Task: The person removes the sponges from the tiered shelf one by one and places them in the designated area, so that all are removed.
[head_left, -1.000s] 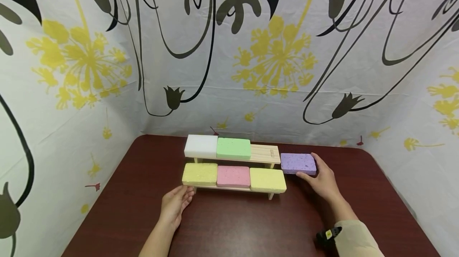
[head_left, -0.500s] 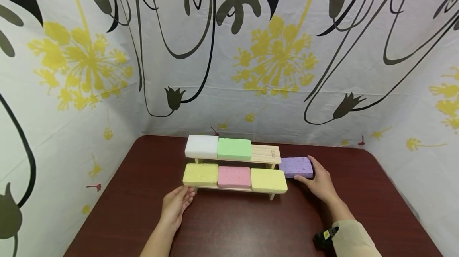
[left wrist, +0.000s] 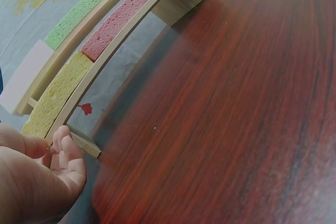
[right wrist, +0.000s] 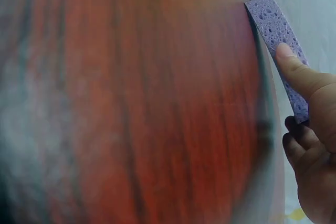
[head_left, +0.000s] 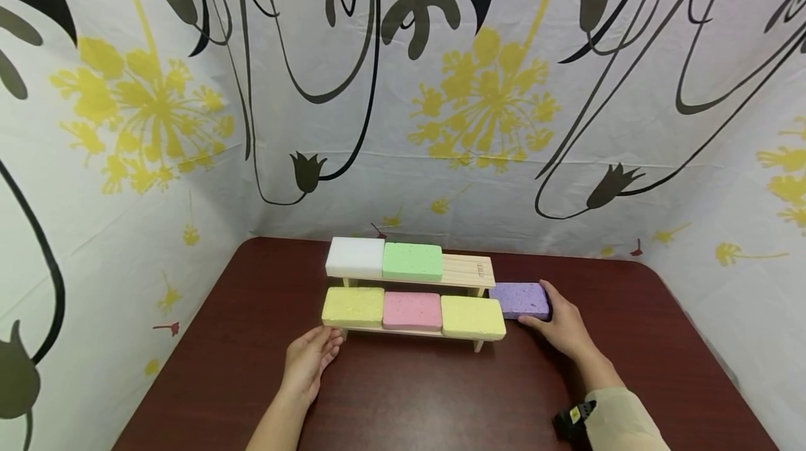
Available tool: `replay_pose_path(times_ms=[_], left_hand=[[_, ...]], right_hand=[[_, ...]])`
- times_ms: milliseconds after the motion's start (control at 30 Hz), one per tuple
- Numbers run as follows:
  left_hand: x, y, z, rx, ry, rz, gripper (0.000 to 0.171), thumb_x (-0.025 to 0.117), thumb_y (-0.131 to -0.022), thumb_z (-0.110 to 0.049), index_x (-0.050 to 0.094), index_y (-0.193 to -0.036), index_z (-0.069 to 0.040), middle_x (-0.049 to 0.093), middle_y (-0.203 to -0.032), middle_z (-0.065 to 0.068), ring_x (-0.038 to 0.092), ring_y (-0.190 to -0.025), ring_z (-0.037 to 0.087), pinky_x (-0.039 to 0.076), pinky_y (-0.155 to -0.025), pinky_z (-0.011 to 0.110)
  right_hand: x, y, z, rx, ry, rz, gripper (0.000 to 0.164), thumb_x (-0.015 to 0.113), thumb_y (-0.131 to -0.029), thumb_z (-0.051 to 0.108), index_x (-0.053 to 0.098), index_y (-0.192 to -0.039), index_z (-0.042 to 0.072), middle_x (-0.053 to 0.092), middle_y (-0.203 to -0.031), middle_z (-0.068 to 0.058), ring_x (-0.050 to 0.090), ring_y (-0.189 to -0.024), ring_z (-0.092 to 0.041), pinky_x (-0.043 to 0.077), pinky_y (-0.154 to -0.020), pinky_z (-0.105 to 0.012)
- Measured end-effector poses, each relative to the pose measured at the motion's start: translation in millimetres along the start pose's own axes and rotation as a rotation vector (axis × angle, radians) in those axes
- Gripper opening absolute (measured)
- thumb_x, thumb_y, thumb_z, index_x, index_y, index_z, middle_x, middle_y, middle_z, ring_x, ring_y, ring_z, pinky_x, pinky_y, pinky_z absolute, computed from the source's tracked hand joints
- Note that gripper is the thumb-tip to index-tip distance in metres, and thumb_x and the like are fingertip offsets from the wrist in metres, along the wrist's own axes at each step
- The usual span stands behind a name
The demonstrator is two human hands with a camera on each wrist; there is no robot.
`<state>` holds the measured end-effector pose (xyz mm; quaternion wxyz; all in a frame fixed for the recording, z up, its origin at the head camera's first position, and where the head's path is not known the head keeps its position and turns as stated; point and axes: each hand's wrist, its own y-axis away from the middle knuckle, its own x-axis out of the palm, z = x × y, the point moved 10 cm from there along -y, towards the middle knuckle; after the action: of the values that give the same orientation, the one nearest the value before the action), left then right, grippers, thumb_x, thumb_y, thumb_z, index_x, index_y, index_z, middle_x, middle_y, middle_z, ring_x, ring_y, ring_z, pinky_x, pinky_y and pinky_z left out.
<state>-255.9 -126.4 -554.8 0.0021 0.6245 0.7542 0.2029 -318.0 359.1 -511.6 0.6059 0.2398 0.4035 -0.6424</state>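
My right hand (head_left: 569, 325) grips a purple sponge (head_left: 520, 300) by its right end, thumb on the near edge. Large pores show along its side (right wrist: 275, 24) in the right wrist view. The sponge lies beside the right end of a two-tier wooden stand (head_left: 467, 270). At the stand's front left corner, my left hand (head_left: 308, 361) pinches the end of the lower board (left wrist: 79, 90) between thumb and curled fingers. A yellow sponge (head_left: 352, 307), a pink sponge (head_left: 412, 311) and another yellow sponge (head_left: 473, 317) fill the lower tier. Above sit a white sponge (head_left: 355, 257) and a green sponge (head_left: 412, 261).
The upper tier has bare wood at its right end. A dark red-brown table (head_left: 409, 395) carries the stand. Patterned cloth (head_left: 390, 122) hangs behind the table and along both sides. A black device (head_left: 571, 423) is at the right wrist, by the sleeve (head_left: 620, 419).
My right hand has drawn the purple sponge toward me and slightly left, close against the stand's right end. The left hand and the sponges on the stand hold their places.
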Motion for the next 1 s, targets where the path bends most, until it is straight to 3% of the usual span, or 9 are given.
replay_pose_path(times_ms=[200, 400, 633, 667, 833, 1000], left_hand=[[-0.3, -0.5, 0.7, -0.003, 0.003, -0.004, 0.041, 0.054, -0.106, -0.013, 0.047, -0.133, 0.017, 0.071, -0.098, 0.008, 0.067, -0.086, 0.010, 0.057, -0.077, 0.021], [-0.6, -0.6, 0.5, -0.002, 0.005, -0.001, 0.041, 0.053, -0.106, -0.013, 0.047, -0.133, 0.017, 0.071, -0.099, 0.008, 0.066, -0.086, 0.010, 0.057, -0.077, 0.022], [0.0, -1.6, 1.7, -0.001, 0.006, -0.001, 0.038, 0.054, -0.106, -0.012, 0.050, -0.131, 0.016, 0.071, -0.098, 0.008, 0.066, -0.086, 0.011, 0.056, -0.076, 0.022], [0.1, -1.7, 1.9, -0.002, 0.005, -0.001, 0.038, 0.054, -0.106, -0.012, 0.050, -0.130, 0.016, 0.071, -0.097, 0.008, 0.066, -0.086, 0.012, 0.057, -0.076, 0.022], [0.1, -1.4, 1.7, -0.002, 0.005, 0.001, 0.038, 0.053, -0.106, -0.011, 0.049, -0.131, 0.017, 0.071, -0.098, 0.008, 0.066, -0.086, 0.011, 0.057, -0.077, 0.022], [0.1, -1.5, 2.2, 0.000, 0.008, 0.004, 0.038, 0.054, -0.106, -0.012, 0.048, -0.131, 0.017, 0.071, -0.098, 0.008, 0.067, -0.086, 0.011, 0.057, -0.077, 0.022]], right_hand=[[2, 0, 3, -0.016, -0.018, 0.018, 0.104, 0.087, -0.082, 0.024, 0.022, -0.151, -0.016, 0.033, -0.148, -0.042, 0.036, -0.136, -0.056, 0.033, -0.107, -0.067], [-3, -2, 10, 0.000, -0.077, -0.003, 0.107, 0.087, -0.082, 0.028, 0.020, -0.154, -0.013, 0.033, -0.150, -0.041, 0.037, -0.137, -0.054, 0.036, -0.108, -0.065], [-16, -5, 22, 0.037, -0.232, -0.076, 0.087, 0.079, -0.092, 0.023, 0.026, -0.154, -0.006, 0.042, -0.149, -0.032, 0.044, -0.136, -0.049, 0.038, -0.108, -0.059], [-18, -6, 24, 0.029, -0.239, -0.095, 0.083, 0.077, -0.093, 0.022, 0.028, -0.153, -0.005, 0.045, -0.148, -0.031, 0.046, -0.134, -0.047, 0.040, -0.109, -0.052], [-27, -10, 41, -0.028, -0.264, -0.157, 0.071, 0.075, -0.095, 0.019, 0.036, -0.150, -0.002, 0.053, -0.142, -0.026, 0.053, -0.129, -0.044, 0.044, -0.107, -0.046], [-31, -13, 63, -0.060, -0.308, -0.143, 0.069, 0.074, -0.095, 0.019, 0.038, -0.150, -0.001, 0.053, -0.143, -0.024, 0.052, -0.131, -0.041, 0.040, -0.109, -0.050]])
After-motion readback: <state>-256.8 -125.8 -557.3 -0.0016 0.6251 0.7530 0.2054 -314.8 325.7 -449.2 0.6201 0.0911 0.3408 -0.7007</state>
